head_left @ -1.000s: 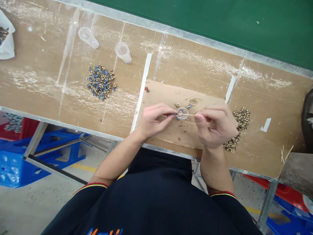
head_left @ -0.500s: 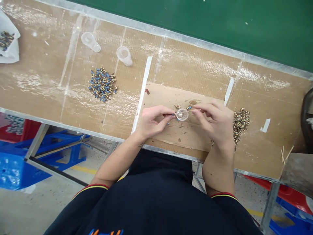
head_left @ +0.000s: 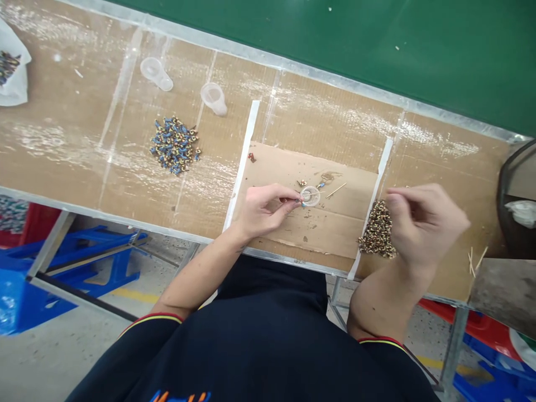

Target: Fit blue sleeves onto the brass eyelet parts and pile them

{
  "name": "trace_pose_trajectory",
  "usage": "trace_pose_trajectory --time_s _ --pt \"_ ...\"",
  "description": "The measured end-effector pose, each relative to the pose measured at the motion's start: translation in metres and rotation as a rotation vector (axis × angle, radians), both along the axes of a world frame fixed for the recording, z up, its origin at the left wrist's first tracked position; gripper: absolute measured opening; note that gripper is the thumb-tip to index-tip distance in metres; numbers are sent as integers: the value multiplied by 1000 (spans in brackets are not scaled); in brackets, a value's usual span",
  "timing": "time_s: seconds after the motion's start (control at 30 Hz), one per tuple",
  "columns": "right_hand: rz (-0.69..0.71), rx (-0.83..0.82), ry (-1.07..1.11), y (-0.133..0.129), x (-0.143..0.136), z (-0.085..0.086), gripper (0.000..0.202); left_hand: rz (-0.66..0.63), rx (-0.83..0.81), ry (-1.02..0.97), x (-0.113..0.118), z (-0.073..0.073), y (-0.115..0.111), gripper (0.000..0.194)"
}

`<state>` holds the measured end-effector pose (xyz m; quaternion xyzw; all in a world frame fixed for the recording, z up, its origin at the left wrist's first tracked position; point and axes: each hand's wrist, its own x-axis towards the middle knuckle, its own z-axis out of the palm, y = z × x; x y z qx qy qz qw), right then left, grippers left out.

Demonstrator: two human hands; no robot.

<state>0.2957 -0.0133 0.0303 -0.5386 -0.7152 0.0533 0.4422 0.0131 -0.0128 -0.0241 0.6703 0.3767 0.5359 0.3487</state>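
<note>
My left hand [head_left: 268, 209] pinches a small metal part with a bit of blue [head_left: 302, 204] at the near-left rim of a clear plastic cup [head_left: 310, 196]. A thin wooden stick [head_left: 319, 193] leans in the cup, and another stick [head_left: 336, 190] lies on the cardboard sheet [head_left: 276, 167] to its right. Beside the cup are a small brass part [head_left: 302, 182] and a blue-tipped part [head_left: 321, 184]. My right hand [head_left: 429, 223] is closed, thumb against fingers, above the right edge of a pile of small brass parts [head_left: 377, 231]; what its fingertips hold, if anything, is hidden.
A heap of blue-and-brass parts [head_left: 173, 145] lies left. Two clear cups [head_left: 213, 99] stand behind it, and a white bag with parts [head_left: 14, 84] is at far left. White tape strips [head_left: 243, 162] flank the cardboard. Sticks [head_left: 473, 262] lie near the right corner.
My right hand has left the cup and moved right, over the brass pile. The stick it held now rests in the cup. My left hand stays at the cup rim.
</note>
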Motion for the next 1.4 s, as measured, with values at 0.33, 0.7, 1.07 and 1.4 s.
trace_pose_trajectory --time_s 0.33,0.7,1.07,1.4 --pt "112 -190 -99 0 -28 -12 8 5 71 -44 0 3 0 1" --pt "80 -161 -96 1 -35 -16 10 -2 93 -21 -1 11 0 3" --pt "-302 -178 -141 -20 24 -15 25 -45 -4 -11 -4 13 -5 4" --pt "-80 -171 -170 -18 -13 2 16 -108 -19 -11 -3 14 -5 3"
